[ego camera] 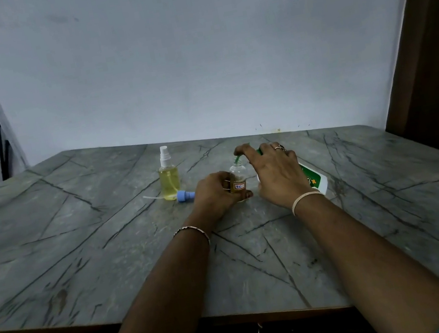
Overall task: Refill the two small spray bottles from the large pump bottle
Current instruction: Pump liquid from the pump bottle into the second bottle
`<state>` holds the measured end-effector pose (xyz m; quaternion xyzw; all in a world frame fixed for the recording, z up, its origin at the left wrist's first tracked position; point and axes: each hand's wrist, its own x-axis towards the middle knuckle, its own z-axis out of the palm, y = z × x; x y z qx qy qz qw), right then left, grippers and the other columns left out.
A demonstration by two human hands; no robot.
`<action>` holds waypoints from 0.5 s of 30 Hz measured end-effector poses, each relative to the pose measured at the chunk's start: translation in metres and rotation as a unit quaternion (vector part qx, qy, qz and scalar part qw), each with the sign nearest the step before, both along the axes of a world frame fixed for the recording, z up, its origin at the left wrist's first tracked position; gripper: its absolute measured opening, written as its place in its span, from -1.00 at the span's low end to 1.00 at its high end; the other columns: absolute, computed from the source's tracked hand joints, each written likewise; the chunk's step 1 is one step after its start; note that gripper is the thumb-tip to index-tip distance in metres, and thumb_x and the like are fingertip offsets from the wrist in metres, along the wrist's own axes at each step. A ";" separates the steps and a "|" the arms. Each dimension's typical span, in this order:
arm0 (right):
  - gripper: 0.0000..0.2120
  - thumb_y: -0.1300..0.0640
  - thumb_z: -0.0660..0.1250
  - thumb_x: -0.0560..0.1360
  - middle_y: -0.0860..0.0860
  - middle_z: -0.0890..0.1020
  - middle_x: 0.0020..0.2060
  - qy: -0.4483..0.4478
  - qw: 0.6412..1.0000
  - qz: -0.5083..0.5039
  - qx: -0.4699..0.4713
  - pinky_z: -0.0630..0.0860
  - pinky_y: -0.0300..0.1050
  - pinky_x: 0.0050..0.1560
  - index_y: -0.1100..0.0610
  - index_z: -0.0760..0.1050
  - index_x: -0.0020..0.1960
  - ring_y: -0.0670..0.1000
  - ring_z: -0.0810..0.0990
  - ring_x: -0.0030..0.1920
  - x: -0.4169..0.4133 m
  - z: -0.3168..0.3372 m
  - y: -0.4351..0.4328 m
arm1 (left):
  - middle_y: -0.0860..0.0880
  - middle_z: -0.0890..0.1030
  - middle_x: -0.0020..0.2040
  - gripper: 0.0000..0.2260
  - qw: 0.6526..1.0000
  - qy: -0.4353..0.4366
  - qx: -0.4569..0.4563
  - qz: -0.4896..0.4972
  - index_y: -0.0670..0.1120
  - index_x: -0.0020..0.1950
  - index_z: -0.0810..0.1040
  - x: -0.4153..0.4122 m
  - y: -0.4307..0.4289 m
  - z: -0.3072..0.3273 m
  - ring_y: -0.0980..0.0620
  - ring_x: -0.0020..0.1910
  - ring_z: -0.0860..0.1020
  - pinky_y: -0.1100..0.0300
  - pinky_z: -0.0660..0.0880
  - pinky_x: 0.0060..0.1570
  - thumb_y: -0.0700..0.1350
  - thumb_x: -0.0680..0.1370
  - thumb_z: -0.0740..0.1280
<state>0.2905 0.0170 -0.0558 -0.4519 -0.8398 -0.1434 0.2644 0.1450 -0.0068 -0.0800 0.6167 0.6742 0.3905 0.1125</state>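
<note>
- left hand (214,196) grips the open small bottle (237,176) mid-frame, right hand (275,174) curls round the tilted pump bottle (314,177) just right of it
- green spout (237,159) barely meets that narrow mouth, so a wobble probably squirts liquid onto the table (109,244)

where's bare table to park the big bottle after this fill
Bare table lies left of the yellow spray bottle and blue sprayer cap, and right of the large pump bottle. Crowded in the middle: left hand grips the small open bottle, right hand holds the pump nozzle at its mouth.
</note>
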 end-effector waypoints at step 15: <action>-0.26 0.21 0.41 0.40 0.12 0.49 0.15 -0.006 1.000 -0.004 0.012 0.38 0.15 0.22 -0.14 0.13 0.44 0.18 0.43 0.24 0.005 -0.001 -0.001 | -0.01 0.66 0.00 -0.50 1.000 -0.008 0.009 -0.005 -0.09 0.16 0.58 0.001 0.000 0.000 0.13 -0.10 0.53 0.31 0.39 -0.09 0.14 0.33 0.51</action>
